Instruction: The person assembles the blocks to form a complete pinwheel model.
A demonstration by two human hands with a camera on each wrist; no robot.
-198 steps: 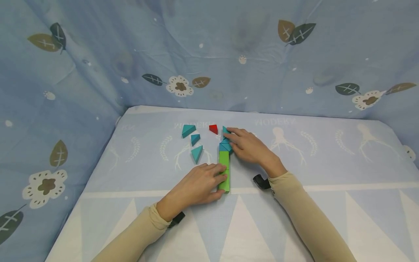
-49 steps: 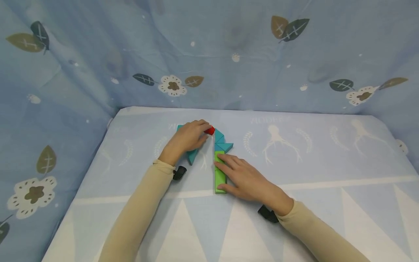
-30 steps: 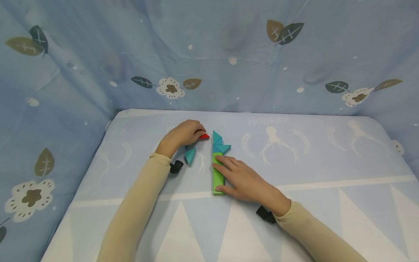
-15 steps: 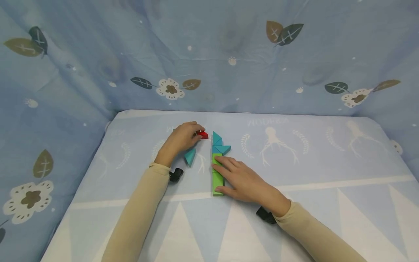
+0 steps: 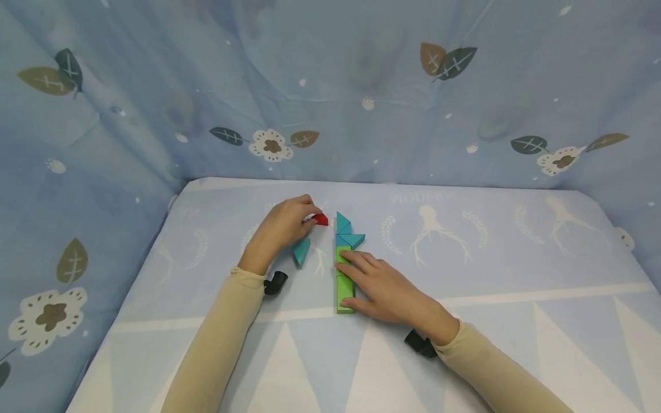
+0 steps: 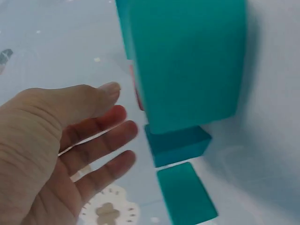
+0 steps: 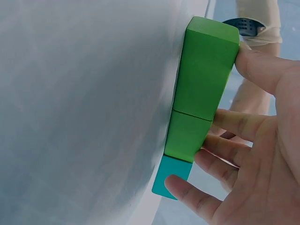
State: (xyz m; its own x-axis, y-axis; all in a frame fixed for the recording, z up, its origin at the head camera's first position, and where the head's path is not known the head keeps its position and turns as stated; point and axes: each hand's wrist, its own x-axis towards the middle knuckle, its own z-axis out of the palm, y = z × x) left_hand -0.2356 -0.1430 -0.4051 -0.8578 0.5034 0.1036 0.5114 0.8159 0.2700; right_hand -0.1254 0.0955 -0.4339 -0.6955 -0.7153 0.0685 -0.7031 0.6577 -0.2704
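Note:
My left hand (image 5: 281, 226) pinches a small red block (image 5: 321, 219) between thumb and fingertips, just left of a row of blocks. In the left wrist view only a red sliver (image 6: 139, 93) shows behind a large teal block (image 6: 192, 61). The row has two green blocks (image 5: 345, 289) end to end, then several teal triangular blocks (image 5: 342, 223) at the far end, one pointing right. My right hand (image 5: 387, 287) rests on the green blocks from the right, its thumb at the near end and its fingers spread along them, as the right wrist view shows.
A loose teal triangular block (image 5: 301, 252) lies beside my left hand. The left wrist view shows two further teal blocks, a dark one (image 6: 178, 147) and a lighter one (image 6: 187, 194). A patterned cloth covers the table (image 5: 490, 246), with a blue curtain (image 5: 330, 103) behind.
Earlier my left hand was on the green blocks and my right at the teal end; they have swapped. The red block has turned and shifted slightly left in my left hand; my right stays put.

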